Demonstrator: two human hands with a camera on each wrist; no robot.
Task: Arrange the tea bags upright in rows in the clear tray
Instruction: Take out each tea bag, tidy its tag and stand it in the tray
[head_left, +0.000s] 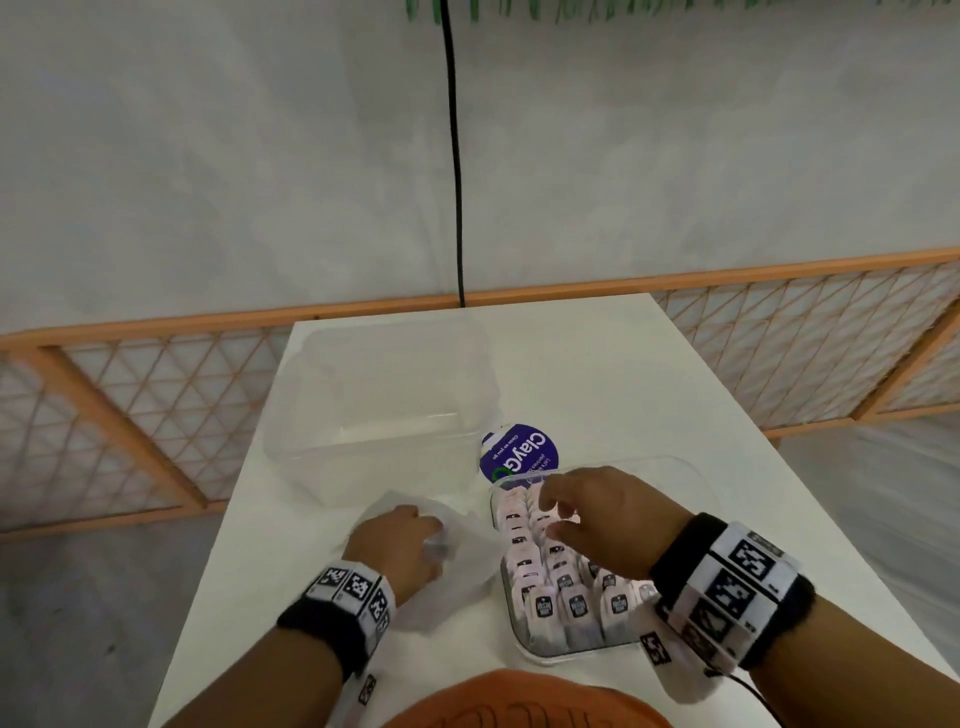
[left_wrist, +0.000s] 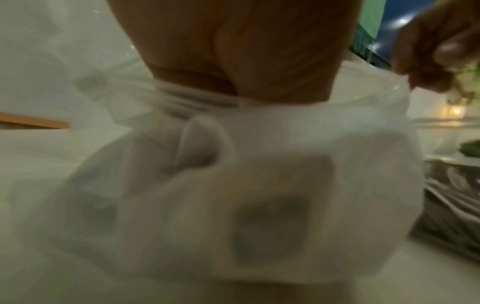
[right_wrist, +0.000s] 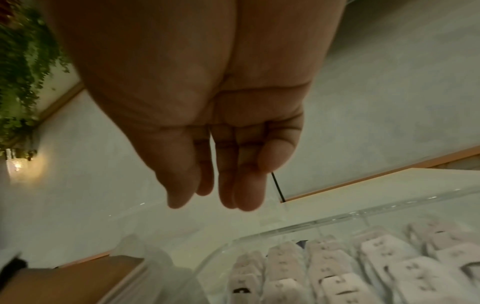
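Clear tray (head_left: 691, 470) holds three rows of papery tea bags (head_left: 563, 577). Beside it, left hand (head_left: 397, 551) grips a filmy bag (head_left: 457, 561); right hand (head_left: 597, 519) hovers slack, empty.

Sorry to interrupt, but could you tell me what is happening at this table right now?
A person is filling a clear tray with tea bags, which already stand upright in rows there. The left hand grips a thin plastic bag lying beside the tray, with more tea bags showing through it. The right hand hovers over the tray's far end, fingers relaxed and holding nothing. An empty clear container sits behind.
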